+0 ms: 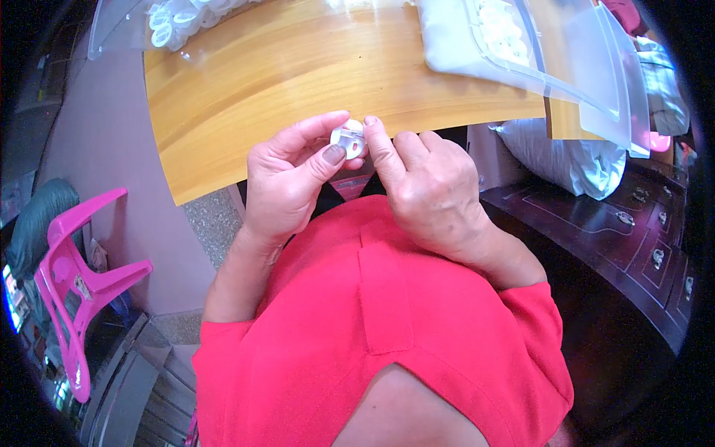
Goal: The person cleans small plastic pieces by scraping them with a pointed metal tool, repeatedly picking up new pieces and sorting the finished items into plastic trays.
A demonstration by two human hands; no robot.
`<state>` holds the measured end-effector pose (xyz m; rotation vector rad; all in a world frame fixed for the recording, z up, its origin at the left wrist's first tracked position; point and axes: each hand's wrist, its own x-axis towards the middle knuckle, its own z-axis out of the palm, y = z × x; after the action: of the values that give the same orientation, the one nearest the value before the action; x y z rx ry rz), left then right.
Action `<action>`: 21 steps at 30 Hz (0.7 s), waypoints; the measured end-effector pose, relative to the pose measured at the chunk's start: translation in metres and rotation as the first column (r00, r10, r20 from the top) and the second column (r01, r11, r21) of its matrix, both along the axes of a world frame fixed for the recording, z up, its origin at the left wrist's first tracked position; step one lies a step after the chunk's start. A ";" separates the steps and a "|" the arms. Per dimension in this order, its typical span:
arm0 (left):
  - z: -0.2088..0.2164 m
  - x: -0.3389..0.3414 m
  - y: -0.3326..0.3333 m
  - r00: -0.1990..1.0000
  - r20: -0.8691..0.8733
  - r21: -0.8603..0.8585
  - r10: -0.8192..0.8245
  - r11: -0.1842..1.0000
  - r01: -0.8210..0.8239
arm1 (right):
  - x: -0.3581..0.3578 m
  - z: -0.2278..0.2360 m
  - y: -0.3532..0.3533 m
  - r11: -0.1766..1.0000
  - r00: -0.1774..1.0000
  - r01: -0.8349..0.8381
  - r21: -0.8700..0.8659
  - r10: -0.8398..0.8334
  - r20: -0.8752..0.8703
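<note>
Just off the near edge of the wooden table (298, 82), a small white round plastic part (348, 141) is held in front of my red shirt. It has a cut-out in its face and a small reddish spot inside. My left hand (290, 167) is closed on it, thumb on the front and fingers around the back. My right hand (428, 179) comes in from the other side, its index fingertip against the part's upper right edge. The other right fingers are curled and the thumb is hidden, so I cannot tell what they grip.
Clear plastic bins stand on the table: one at far left with white plastic rings (179, 22), another bin (454, 56) at far right with white pieces (503, 33). A pink stool (82, 276) lies left. A stuffed white sack (573, 156) and dark cabinet (596, 216) are right.
</note>
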<state>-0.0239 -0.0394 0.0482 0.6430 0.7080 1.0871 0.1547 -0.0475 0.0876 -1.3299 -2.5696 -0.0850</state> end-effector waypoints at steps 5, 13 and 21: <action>0.002 -0.001 0.002 0.998 0.069 -0.058 0.013 0.998 -0.009 | 0.002 0.005 0.004 0.998 0.993 0.033 -0.053 -0.039 -0.110; 0.003 0.000 0.002 0.995 0.092 -0.075 0.026 0.997 -0.019 | 0.001 -0.001 0.001 0.999 0.990 0.031 -0.021 -0.033 -0.137; 0.003 0.001 0.001 0.996 0.076 -0.059 0.052 0.997 -0.048 | -0.003 -0.003 0.001 0.999 0.998 0.029 0.020 -0.028 -0.056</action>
<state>-0.0230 -0.0380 0.0515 0.5342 0.6889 1.1277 0.1519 -0.0467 0.0847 -1.3424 -2.4972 -0.0783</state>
